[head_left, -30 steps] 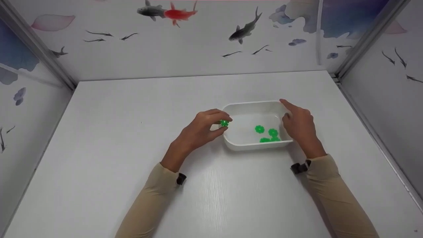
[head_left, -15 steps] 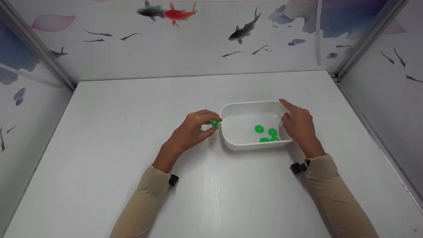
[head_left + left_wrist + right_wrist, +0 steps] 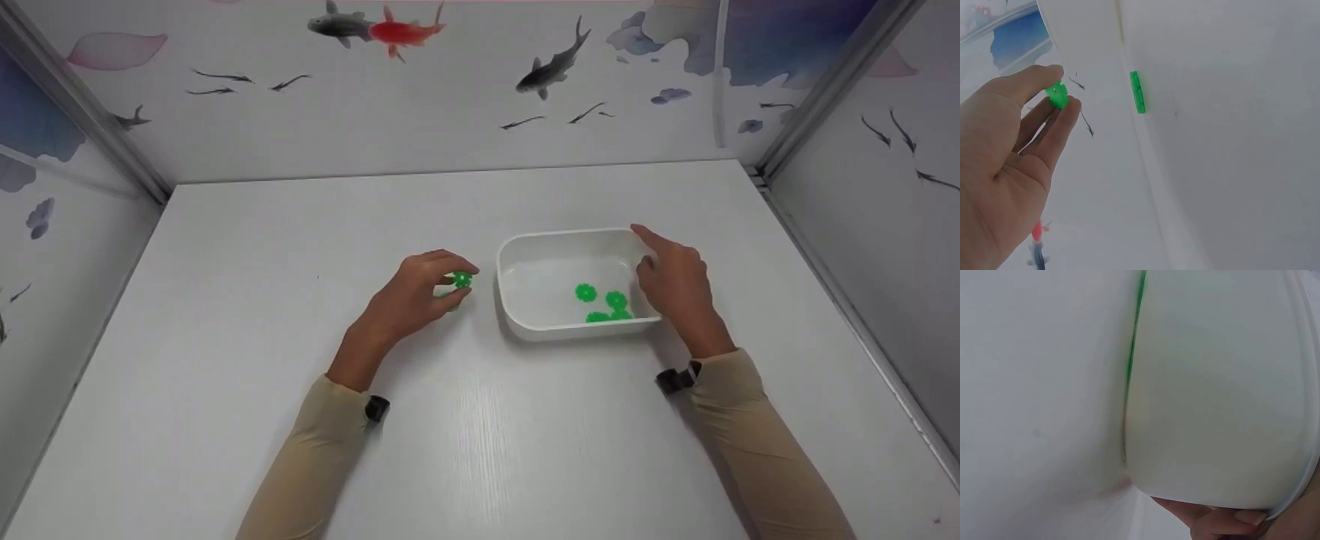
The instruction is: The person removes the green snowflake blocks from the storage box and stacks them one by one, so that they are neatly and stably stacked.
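My left hand (image 3: 411, 296) is left of a white plastic tub (image 3: 536, 330), above the table. Between thumb and fingertips it pinches a green flower-shaped plastic disc (image 3: 463, 279), also seen in the left wrist view as a notched green disc (image 3: 1058, 95). A second green disc (image 3: 1137, 91) lies on the table below that hand, mostly hidden by it in the head view. My right hand (image 3: 679, 289) grips the tub's right end, index finger stretched along the rim. Inside the tub lie several green discs, one of them a separate disc (image 3: 586, 292).
Everything stands on a white table (image 3: 480, 450). Printed panels with fish and leaves enclose it at the back and sides, and the back panel (image 3: 450, 135) meets the table's far edge. A black wrist strap piece (image 3: 377, 409) shows at the left cuff.
My left hand has moved left, from over the tub's left rim to outside it, still pinching a green disc. A disc on the table has come partly into view. The right hand holds its place.
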`<control>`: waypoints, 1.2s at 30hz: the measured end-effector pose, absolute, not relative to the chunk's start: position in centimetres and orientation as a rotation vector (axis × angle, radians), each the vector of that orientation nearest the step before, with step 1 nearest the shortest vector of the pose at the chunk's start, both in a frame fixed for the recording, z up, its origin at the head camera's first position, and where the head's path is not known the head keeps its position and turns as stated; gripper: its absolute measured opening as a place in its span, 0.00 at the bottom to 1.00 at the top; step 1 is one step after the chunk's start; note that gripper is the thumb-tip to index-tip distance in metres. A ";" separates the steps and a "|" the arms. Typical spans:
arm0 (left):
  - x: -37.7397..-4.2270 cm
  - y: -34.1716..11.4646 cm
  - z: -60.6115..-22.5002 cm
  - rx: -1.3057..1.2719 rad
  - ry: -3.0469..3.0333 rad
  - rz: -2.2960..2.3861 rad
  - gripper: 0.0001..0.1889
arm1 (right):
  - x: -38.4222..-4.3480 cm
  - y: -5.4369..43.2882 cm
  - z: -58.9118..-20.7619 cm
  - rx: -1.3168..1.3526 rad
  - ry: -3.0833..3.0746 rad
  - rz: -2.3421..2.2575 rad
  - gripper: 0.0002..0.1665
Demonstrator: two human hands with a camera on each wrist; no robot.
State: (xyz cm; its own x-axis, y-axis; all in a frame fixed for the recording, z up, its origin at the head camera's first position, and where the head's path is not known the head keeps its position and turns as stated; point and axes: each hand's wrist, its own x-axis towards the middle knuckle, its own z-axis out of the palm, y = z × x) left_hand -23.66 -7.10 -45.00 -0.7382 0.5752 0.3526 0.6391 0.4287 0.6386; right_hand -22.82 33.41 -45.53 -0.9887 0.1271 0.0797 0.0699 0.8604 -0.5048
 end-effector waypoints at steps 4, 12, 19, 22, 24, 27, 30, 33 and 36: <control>-23.8 -7.5 -45.0 -1.058 -2.687 -1.169 0.17 | -22.7 33.5 -45.6 -0.126 -2.897 0.783 0.36; -23.9 -7.5 -45.2 -1.018 -2.864 -0.981 0.16 | -22.6 33.5 -45.6 -0.127 -2.888 0.798 0.35; -23.5 -7.5 -44.9 -0.890 -3.010 -0.882 0.17 | -22.9 33.6 -45.6 -0.136 -2.899 0.795 0.36; -23.6 -7.4 -44.9 -0.889 -3.025 -0.874 0.17 | -22.8 33.7 -45.6 -0.151 -2.899 0.798 0.36; -23.6 -7.3 -45.0 -0.881 -3.037 -0.867 0.16 | -22.8 33.8 -45.5 -0.147 -2.898 0.809 0.36; -23.5 -7.4 -45.1 -0.859 -3.059 -0.857 0.16 | -22.8 33.7 -45.4 -0.142 -2.904 0.821 0.36; -23.5 -7.4 -45.3 -0.847 -3.073 -0.854 0.16 | -22.8 33.6 -45.4 -0.146 -2.912 0.820 0.35; -23.5 -7.4 -45.3 -0.838 -3.079 -0.852 0.16 | -22.8 33.5 -45.5 -0.135 -2.904 0.799 0.35; -23.4 -7.5 -45.3 -0.827 -3.085 -0.850 0.17 | -22.8 33.5 -45.7 -0.114 -2.890 0.774 0.36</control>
State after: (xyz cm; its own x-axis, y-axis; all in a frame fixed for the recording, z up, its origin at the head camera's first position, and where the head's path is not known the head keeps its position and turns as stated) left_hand -23.41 -7.48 -45.29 -0.8624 0.5057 -0.0242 0.4220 0.7444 0.5174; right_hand -22.80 33.52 -45.69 -0.9863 0.1111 0.1220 0.0352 0.8641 -0.5020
